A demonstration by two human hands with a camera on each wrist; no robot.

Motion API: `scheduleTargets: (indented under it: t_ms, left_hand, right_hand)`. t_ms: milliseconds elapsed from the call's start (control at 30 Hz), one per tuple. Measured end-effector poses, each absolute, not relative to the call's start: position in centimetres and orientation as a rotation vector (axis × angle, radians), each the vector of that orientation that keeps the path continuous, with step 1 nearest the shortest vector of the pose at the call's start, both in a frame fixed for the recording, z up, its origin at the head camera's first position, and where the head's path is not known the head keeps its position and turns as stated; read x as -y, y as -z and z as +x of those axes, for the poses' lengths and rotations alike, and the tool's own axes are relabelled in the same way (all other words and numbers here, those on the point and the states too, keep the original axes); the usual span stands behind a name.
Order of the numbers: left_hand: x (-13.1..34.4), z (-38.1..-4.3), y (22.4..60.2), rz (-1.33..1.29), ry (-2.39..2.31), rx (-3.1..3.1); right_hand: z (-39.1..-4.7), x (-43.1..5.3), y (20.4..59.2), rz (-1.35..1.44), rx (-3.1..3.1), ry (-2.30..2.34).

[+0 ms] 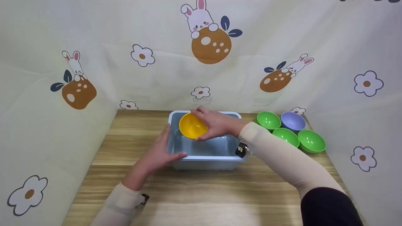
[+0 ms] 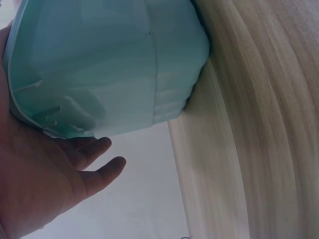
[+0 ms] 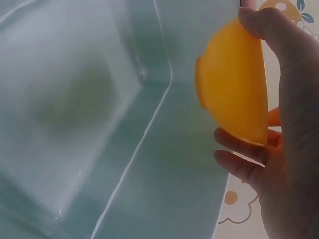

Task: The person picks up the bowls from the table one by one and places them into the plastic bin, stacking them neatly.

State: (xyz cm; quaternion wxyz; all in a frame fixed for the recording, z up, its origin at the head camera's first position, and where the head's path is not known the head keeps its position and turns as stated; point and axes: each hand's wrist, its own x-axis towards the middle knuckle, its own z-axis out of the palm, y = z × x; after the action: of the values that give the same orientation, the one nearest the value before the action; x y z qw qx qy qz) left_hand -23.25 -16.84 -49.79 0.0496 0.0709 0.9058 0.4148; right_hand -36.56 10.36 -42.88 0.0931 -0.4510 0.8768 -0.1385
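A yellow bowl (image 1: 189, 127) is tilted over the left part of a grey-blue plastic basin (image 1: 207, 158). My right hand (image 1: 217, 123) grips the bowl by its rim. In the right wrist view the yellow bowl (image 3: 234, 84) appears side-on, with the thumb at one end of its rim and fingers at the other. At the basin's left front corner is my left hand (image 1: 158, 153), its thumb at the front rim and its fingers along the left side. The left wrist view shows that hand's fingers (image 2: 102, 178) extended beside the basin's outer wall (image 2: 99, 64).
Right of the basin stand several bowls: a purple bowl (image 1: 293, 121) and green bowls (image 1: 312, 141), partly behind my right forearm. All stand on a wood-grain table (image 1: 201, 194). Cloth walls (image 1: 163, 78) with rabbit and flower prints enclose its back and sides.
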Motion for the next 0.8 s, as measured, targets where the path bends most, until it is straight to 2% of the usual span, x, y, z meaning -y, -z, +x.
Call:
scheduleTargets:
  t_ms: [467, 800]
  left_hand:
    - [17.0, -23.3, 50.0, 0.26, -1.257, -2.783]
    - [16.8, -23.4, 49.9, 0.263, -1.23, -2.785]
  right_hand:
    - [-37.3, -9.3, 44.2, -1.509, -2.606, 0.274]
    - [-37.0, -8.9, 45.5, -1.468, -2.572, 0.227]
